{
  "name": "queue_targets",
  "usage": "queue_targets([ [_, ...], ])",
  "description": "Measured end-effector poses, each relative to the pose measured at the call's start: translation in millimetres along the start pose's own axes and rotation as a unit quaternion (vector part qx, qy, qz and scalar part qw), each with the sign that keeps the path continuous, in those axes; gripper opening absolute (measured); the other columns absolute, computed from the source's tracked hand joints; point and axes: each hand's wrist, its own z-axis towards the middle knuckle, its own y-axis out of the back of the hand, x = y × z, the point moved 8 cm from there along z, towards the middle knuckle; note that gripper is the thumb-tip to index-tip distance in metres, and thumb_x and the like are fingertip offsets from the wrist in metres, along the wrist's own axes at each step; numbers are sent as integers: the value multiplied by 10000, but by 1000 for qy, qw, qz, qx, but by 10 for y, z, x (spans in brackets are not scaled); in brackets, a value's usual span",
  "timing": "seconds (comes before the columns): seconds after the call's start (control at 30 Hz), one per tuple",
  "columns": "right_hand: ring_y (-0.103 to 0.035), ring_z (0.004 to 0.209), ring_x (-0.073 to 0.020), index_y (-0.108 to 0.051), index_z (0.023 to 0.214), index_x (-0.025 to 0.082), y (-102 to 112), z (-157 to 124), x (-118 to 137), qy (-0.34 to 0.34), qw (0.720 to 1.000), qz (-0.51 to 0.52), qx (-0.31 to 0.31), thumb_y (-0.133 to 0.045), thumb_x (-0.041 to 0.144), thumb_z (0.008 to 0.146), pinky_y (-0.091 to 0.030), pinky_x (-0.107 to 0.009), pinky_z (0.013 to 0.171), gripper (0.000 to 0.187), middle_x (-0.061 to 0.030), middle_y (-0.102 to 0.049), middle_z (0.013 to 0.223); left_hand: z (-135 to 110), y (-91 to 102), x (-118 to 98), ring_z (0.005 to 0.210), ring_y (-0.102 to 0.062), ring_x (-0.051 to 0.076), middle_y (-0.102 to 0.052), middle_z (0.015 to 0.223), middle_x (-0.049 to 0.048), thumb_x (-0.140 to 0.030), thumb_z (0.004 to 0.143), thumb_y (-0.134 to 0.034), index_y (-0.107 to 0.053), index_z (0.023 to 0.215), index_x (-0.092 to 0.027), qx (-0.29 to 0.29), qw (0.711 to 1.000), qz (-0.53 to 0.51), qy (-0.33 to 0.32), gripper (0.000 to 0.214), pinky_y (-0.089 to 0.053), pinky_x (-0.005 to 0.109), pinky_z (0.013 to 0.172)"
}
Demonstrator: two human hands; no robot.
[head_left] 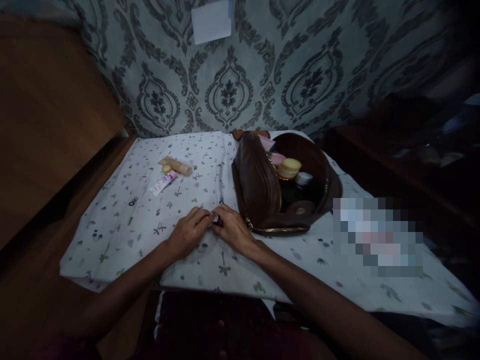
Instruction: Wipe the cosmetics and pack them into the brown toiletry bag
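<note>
My left hand [190,231] and my right hand [233,230] meet above the cloth, fingertips pinched together. Between them shows a small pale-and-dark object [215,219], mostly covered by the fingers, so its kind is unclear. Just right of my right hand, a brown zippered cosmetic bag [258,175] lies wide open. Inside it are a jar with a yellow lid [290,167], a small container with a whitish cap [303,178] and some pink items [276,159]. To the left lie a beige tube [176,165], a small yellow-lidded pot [167,169] and a white-and-pink tube [163,183].
A white patterned cloth [123,220] covers the table. Behind it is a wall with damask patterning [228,95] and a white box [212,22]. Wooden furniture [48,115] stands at the left. A blurred-out patch [378,240] covers something at the right.
</note>
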Motion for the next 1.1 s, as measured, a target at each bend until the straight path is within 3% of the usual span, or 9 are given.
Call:
queue_targets([
  [0.13, -504, 684, -132, -596, 813, 194, 26, -11, 19, -1, 1000, 24, -5, -677, 82, 777, -387, -245, 652, 142, 18, -515, 788, -85, 35, 170, 910, -567, 199, -638, 987, 86, -105, 957, -420, -601, 1075, -153, 8, 999, 32, 31, 221, -533, 303, 730],
  [0.33, -508, 667, -121, -618, 848, 191, 18, -17, 23, -14, 1000, 25, 13, -667, 85, 793, -374, -237, 638, 129, 15, -533, 799, -243, 100, 482, 924, -572, 203, -634, 991, 90, -131, 954, -442, -617, 1051, -173, 15, 995, 34, 92, 204, -524, 318, 745],
  [0.63, -528, 675, -118, -628, 1033, 196, 25, -16, -15, -19, 999, 44, 2, -665, 53, 776, -417, -248, 664, 297, 17, -568, 834, -370, 140, 756, 874, -605, 180, -631, 931, 68, -171, 971, -434, -622, 1052, -167, -18, 981, -58, 184, 205, -530, 320, 772],
  [0.73, -529, 680, -118, -630, 1024, 208, 26, -22, 2, -6, 999, 39, -9, -653, 56, 781, -422, -245, 660, 287, 17, -558, 842, -309, 209, 684, 890, -613, 180, -632, 945, 64, -178, 972, -437, -606, 1100, -173, -36, 979, -75, 185, 212, -527, 322, 800],
  [0.83, -536, 701, -121, -641, 983, 208, 10, -22, 24, 8, 999, 31, -9, -654, 56, 783, -422, -247, 671, 251, 14, -545, 841, -200, 238, 486, 920, -606, 174, -630, 969, 63, -165, 977, -423, -596, 1127, -190, -41, 986, -75, 145, 231, -526, 313, 820],
  [0.97, -532, 691, -108, -635, 934, 197, 8, -17, 20, 10, 999, 41, -10, -631, -6, 747, -426, -238, 672, 276, 15, -535, 862, -84, 122, 194, 950, -578, 196, -632, 1002, 84, -127, 969, -410, -597, 1114, -178, 2, 998, -20, 62, 242, -539, 321, 781],
  [1.1, -536, 685, -103, -633, 908, 189, 20, -10, 20, 8, 997, 70, -5, -639, -17, 731, -436, -228, 662, 271, 22, -528, 837, -83, 17, 144, 973, -561, 213, -628, 1027, 101, -142, 960, -445, -591, 1113, -161, 39, 998, -9, 43, 213, -552, 347, 804],
])
